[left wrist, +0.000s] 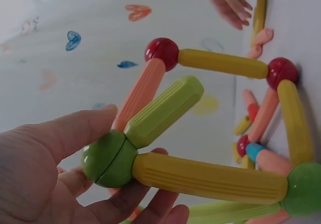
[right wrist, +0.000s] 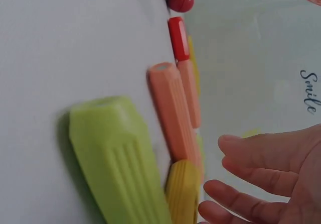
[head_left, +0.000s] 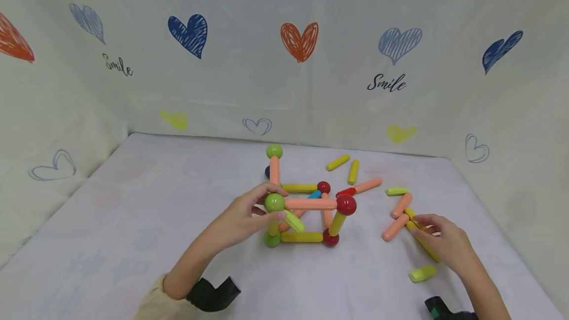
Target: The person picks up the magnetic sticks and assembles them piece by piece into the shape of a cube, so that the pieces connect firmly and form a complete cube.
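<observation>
A frame of coloured magnetic-style rods and balls stands mid-table. At its upper near-left corner, my left hand pinches the green ball between thumb and fingers. From that ball a short light-green rod sticks out with its far end free. A salmon rod joins the ball to a red ball, and a yellow rod runs down to a lower green ball. My right hand hovers over yellow rods on the right, its fingers loosely bent around nothing; contact is unclear.
Around the right hand lie salmon rods and a light-green rod. Farther back are yellow rods and a red piece in line with a salmon rod. A heart-printed cloth rises behind the table.
</observation>
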`<control>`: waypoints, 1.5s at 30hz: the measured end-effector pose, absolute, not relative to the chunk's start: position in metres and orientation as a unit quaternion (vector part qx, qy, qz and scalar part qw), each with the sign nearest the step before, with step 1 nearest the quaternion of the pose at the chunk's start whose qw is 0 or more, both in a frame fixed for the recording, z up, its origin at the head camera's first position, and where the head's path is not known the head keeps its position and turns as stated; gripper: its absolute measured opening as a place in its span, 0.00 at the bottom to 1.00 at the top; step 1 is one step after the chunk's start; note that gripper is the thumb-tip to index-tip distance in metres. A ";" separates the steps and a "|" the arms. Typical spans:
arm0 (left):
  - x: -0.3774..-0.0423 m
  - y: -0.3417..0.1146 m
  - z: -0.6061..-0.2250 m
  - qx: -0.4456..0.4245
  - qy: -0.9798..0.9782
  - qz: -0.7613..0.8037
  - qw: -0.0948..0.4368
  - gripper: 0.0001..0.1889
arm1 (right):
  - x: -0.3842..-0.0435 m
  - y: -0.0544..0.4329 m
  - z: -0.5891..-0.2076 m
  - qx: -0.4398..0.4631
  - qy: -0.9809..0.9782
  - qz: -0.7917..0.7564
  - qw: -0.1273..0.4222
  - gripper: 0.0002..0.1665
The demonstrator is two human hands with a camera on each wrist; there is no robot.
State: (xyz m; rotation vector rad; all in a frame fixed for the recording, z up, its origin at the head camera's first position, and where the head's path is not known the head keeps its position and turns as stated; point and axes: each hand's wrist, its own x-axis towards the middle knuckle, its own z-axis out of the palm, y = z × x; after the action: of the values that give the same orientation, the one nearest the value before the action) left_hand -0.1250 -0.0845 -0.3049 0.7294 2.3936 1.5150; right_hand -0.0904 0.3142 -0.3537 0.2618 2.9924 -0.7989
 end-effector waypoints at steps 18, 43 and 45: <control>-0.126 -0.079 -0.309 0.251 0.801 0.533 0.103 0.19 | -0.097 0.325 -0.371 0.085 0.972 -0.200 0.084 0.29; -0.124 -0.076 -0.311 0.237 0.801 0.544 0.084 0.18 | -0.062 0.221 -0.326 -0.061 0.942 -0.330 0.024 0.17; -0.124 -0.076 -0.310 0.235 0.800 0.545 0.086 0.18 | -0.061 0.207 -0.326 -0.091 0.933 -0.348 0.035 0.16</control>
State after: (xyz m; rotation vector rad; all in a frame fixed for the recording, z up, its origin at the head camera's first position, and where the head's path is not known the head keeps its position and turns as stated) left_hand -0.1238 -0.0758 -0.3102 0.7003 2.3853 1.6229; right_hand -0.0612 0.2066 -0.3262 -0.2789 2.8671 -1.0688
